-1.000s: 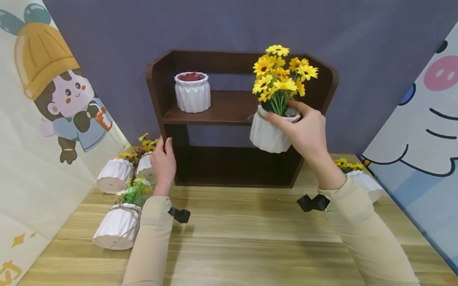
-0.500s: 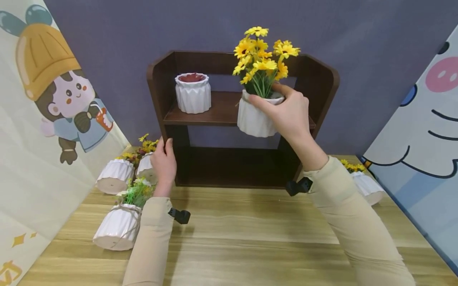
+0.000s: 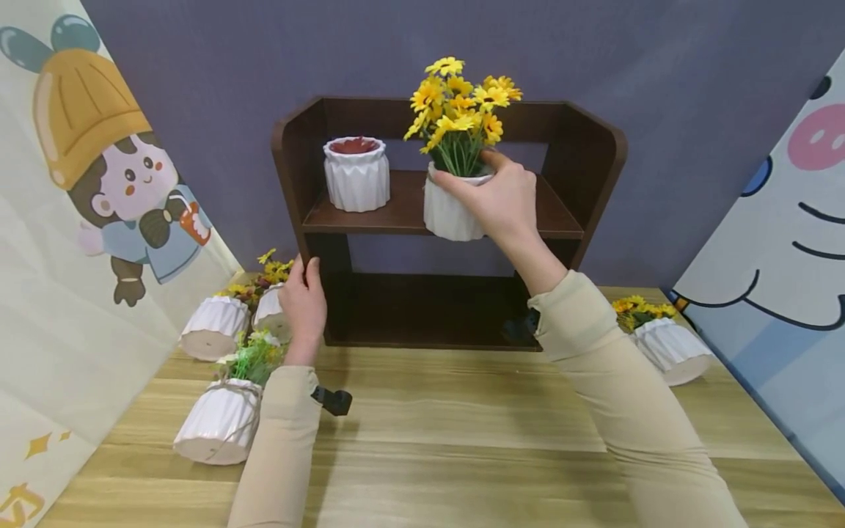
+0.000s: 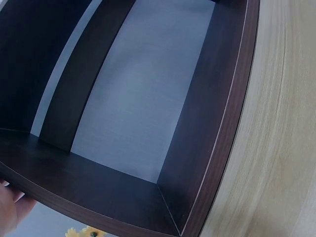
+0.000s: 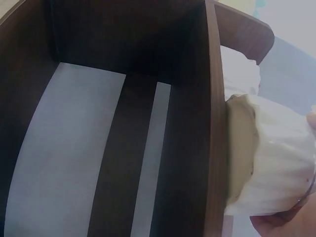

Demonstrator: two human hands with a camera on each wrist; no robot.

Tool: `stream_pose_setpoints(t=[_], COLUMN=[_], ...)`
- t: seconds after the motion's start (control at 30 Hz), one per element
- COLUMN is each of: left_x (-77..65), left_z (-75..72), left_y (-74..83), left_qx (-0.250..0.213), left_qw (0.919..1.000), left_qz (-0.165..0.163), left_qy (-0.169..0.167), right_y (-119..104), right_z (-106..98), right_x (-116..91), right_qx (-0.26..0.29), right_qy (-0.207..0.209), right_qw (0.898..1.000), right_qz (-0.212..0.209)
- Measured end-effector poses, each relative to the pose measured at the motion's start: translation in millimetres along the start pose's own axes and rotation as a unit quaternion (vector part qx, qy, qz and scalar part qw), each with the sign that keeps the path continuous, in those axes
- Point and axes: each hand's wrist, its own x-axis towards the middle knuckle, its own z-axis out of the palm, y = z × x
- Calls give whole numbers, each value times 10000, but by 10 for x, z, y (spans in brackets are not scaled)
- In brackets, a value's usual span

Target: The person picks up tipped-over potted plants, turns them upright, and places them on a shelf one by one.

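My right hand grips the rim of a white ribbed pot of yellow flowers at the front edge of the upper board of a dark wooden shelf. In the right wrist view the pot's base sits at the shelf board's edge, with fingers below it. A second white pot with a red top stands at the left of that board. My left hand holds the shelf's left side panel low down; the left wrist view shows the shelf's lower compartment and part of that hand.
Three white pots with flowers lie on their sides on the wooden table left of the shelf, the nearest by my left sleeve. Another tipped pot lies at the right. Cartoon panels stand on both sides, a purple wall behind.
My right hand has carried the yellow flower pot up and leftward, from in front of the shelf's right side onto the upper board. The left hand has stayed on the side panel.
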Motion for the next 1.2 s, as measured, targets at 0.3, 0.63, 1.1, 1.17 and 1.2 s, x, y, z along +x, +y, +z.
stream_pose_setpoints(t=[0.3, 0.63, 1.1, 1.17, 1.2], left_x=[-26, -24, -28, -30, -30], left_z=[-24, -30, -40, -39, -36], left_y=[1, 25, 46, 45, 43], left_qx=[-2, -10, 2, 4, 3], left_qw=[10000, 10000, 9999, 9999, 10000], left_qz=[11, -76, -130, -103, -95], left_qy=[2, -28, -15, -4, -8], right_y=[-31, -76, -143, -139, -136], right_z=[181, 338, 534, 556, 567], right_x=[82, 217, 374, 385, 388], right_qx=[-93, 16, 126, 161, 191], right_qy=[132, 153, 181, 210, 223], right_qw=[9997, 9998, 9994, 9992, 9991], right_qz=[-184, -119, 252, 287, 318])
